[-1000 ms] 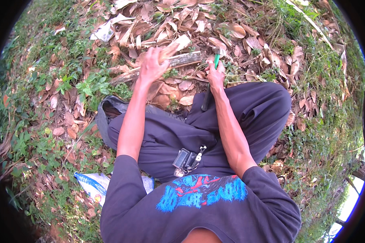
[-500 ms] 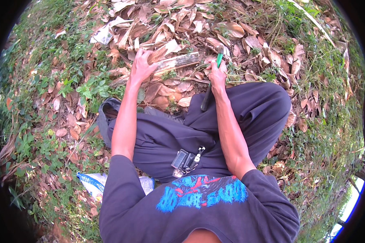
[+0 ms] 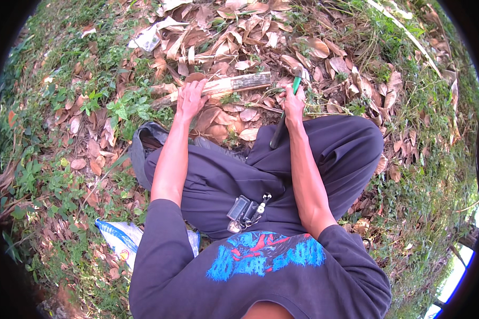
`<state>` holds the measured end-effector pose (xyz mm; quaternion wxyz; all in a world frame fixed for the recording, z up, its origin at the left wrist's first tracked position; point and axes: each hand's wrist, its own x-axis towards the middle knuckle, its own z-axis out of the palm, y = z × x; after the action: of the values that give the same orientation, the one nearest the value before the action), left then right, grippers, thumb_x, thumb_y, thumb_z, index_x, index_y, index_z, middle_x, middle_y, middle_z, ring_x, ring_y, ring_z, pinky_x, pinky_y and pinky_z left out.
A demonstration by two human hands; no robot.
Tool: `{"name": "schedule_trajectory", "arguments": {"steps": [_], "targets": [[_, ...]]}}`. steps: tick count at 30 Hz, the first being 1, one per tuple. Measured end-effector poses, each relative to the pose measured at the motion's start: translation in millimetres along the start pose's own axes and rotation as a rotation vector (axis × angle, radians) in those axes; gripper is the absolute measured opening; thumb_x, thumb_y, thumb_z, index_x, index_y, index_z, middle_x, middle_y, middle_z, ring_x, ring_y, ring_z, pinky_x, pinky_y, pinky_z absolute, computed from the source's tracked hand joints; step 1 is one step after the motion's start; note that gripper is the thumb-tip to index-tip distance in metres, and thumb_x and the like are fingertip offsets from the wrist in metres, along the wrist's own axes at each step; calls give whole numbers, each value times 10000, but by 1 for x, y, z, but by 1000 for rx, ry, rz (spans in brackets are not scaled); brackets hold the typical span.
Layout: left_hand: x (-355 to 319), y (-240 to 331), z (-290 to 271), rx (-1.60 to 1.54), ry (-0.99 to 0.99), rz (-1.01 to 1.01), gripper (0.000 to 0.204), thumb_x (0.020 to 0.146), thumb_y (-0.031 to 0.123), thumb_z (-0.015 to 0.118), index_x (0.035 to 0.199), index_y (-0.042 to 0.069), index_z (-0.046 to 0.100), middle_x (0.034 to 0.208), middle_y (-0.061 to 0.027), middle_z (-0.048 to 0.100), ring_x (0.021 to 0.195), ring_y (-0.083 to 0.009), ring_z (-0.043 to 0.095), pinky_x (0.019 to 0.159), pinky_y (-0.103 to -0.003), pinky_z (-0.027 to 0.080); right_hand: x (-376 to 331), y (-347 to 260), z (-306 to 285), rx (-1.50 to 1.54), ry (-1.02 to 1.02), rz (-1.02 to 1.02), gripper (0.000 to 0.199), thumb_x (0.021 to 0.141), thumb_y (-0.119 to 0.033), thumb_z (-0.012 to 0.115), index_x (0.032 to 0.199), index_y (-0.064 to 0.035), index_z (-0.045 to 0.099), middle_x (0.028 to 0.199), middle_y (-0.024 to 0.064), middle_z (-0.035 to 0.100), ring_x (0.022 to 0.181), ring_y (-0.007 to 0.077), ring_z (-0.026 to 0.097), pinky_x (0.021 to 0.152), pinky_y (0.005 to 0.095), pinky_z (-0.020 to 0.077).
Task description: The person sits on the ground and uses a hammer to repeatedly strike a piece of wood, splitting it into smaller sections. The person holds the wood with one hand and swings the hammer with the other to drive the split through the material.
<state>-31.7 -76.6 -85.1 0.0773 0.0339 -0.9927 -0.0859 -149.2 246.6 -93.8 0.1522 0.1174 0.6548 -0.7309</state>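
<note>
A split piece of wood [image 3: 245,81], dark and rough at its right end and pale along the middle, lies across the dry leaves in front of my crossed legs. My left hand [image 3: 191,100] is closed over its left part, fingers draped across the top. Just beyond those fingers sits a curled brown piece [image 3: 196,77], bark or leaf, I cannot tell which. To the right of the wood, my right hand [image 3: 294,101] grips a hammer [image 3: 278,130] with a green neck and black handle. Its small grey head points away from me, partly lost against the leaves.
My dark trousers [image 3: 340,143] fill the near ground. A small black device [image 3: 240,208] with keys rests on my lap. A blue-and-white sack [image 3: 117,239] lies at my left, a white scrap [image 3: 146,40] far left. A pale stick [image 3: 410,34] lies far right.
My left hand has let go of a brown flap beside the wood and come down onto the wood. My right hand keeps the hammer in nearly the same pose. The view has shifted slightly.
</note>
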Motion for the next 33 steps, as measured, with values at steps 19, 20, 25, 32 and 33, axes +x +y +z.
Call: {"name": "schedule_trajectory", "arguments": {"steps": [19,20,25,32,33], "targets": [[28,11,11,-121,-16,-55,481,869,347,748,1292,127,680,1174,-107,614,1136,-315,559,1030,-460,416,-6,-18,-6,110,79,-63,122,1034,-182,524,1072,-68,549,702,11,568,476,52,419,417,227,319],[29,9,11,-139,-4,-48,479,868,339,750,1289,123,681,1165,-112,615,1130,-315,562,1027,-459,419,-7,-15,-5,119,82,-55,122,1026,-181,532,1076,-70,543,688,6,564,476,54,414,424,236,312],[30,12,7,-285,21,-128,442,860,285,761,1260,110,698,1106,-131,608,1080,-312,583,1001,-452,438,-3,-8,-3,70,55,-53,147,1043,-206,521,1070,-72,576,744,23,578,480,57,433,400,216,330],[31,26,-4,-194,53,-47,459,806,236,768,1246,117,708,1085,-125,609,1055,-319,596,979,-449,460,-3,-5,-3,54,61,-35,138,1044,-196,520,1093,-73,560,781,37,590,500,62,460,402,209,354],[29,20,-1,-228,55,-72,466,773,236,771,1221,115,722,1087,-128,616,1065,-324,595,985,-449,463,-3,-5,-4,59,51,-30,138,1045,-195,520,1095,-73,558,786,39,591,506,62,464,403,209,353]]}}
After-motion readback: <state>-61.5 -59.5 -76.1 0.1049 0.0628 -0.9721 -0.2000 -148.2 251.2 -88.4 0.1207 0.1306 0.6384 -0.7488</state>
